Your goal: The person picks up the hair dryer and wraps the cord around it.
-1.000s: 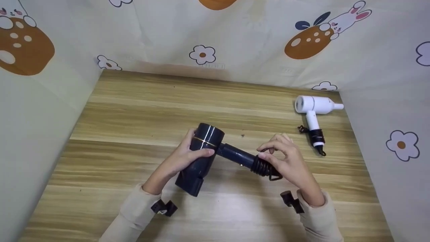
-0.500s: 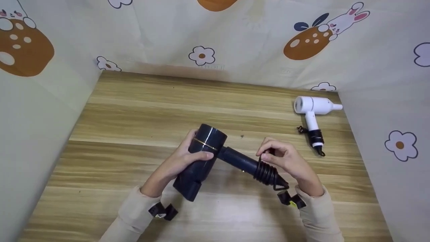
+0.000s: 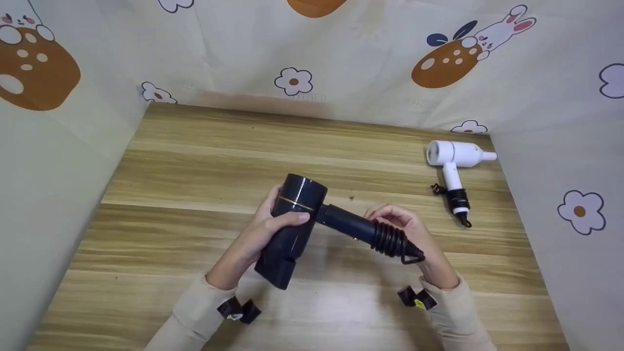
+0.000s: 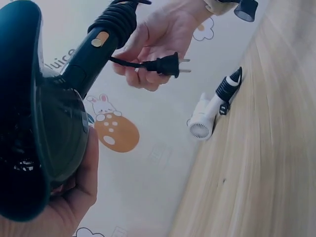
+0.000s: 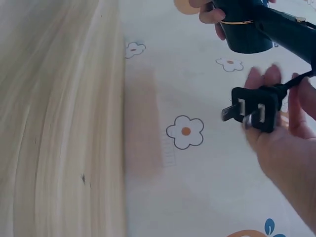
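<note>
My left hand (image 3: 265, 229) grips the barrel of a dark hair dryer (image 3: 304, 192), its thumb lying across the front. The dryer is held up off the table, with its handle pointing right and slightly down. Several turns of black power cord (image 3: 388, 239) wrap the handle's end. Behind that end, partly hidden by it in the head view, my right hand (image 3: 407, 226) pinches the loose end of the cord. In the left wrist view the two-pin plug (image 4: 165, 65) lies in front of the curled fingers; the right wrist view shows the plug (image 5: 256, 108) with its prongs facing outward.
A white hair dryer (image 3: 460, 153) with its cord wound round the handle lies at the right back of the wood-grain table (image 3: 219, 156). Printed cloth walls (image 3: 370, 63) enclose the table at the back and both sides.
My right hand has gone from above the cord turns to behind the handle, leaving the wound cord in full view. My left hand keeps its grip, the dryer shifting only slightly.
</note>
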The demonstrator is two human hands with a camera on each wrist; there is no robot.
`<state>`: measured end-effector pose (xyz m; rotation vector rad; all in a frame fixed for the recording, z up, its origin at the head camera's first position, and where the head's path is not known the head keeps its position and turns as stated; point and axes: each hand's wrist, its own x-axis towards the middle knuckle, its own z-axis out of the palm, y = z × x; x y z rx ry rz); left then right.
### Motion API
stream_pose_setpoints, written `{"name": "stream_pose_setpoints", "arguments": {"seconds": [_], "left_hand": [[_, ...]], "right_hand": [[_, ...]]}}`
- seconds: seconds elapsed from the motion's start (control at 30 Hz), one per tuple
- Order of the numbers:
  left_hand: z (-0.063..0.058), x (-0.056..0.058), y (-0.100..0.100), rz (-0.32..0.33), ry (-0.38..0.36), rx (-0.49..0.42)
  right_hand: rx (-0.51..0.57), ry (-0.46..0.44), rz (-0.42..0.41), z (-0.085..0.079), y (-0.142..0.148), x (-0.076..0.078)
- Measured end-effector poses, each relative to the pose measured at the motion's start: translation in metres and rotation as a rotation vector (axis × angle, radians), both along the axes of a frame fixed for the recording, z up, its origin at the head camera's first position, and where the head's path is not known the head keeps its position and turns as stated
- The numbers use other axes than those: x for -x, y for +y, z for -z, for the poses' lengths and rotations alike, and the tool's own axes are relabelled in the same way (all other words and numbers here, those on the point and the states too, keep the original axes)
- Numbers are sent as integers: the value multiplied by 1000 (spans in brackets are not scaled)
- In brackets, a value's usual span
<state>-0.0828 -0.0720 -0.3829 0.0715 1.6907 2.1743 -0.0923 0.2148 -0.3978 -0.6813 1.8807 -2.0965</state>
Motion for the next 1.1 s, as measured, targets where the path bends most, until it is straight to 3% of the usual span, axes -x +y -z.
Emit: {"name": "stream_pose_setpoints", "arguments": {"seconds": [0.13,0.37,0.53,0.7,0.87,1.1], "left_hand": [[-1,2,1,-10,6,31],[0,4,1,-11,-5,67],[0,5,2,3,15,126],[4,9,4,0,97,265],[6,11,5,11,135,318],[6,14,7,34,197,399]], "right_hand": [[-97,-19,43,2,4,2],[-253,-201,74,-4,8,2],[-285,-264,18,-6,10,2],[-363,-270,-51,-5,9,0],[-421,-286,-108,-5,6,-3],[-398,-338,-167,-3,5,-5]]}}
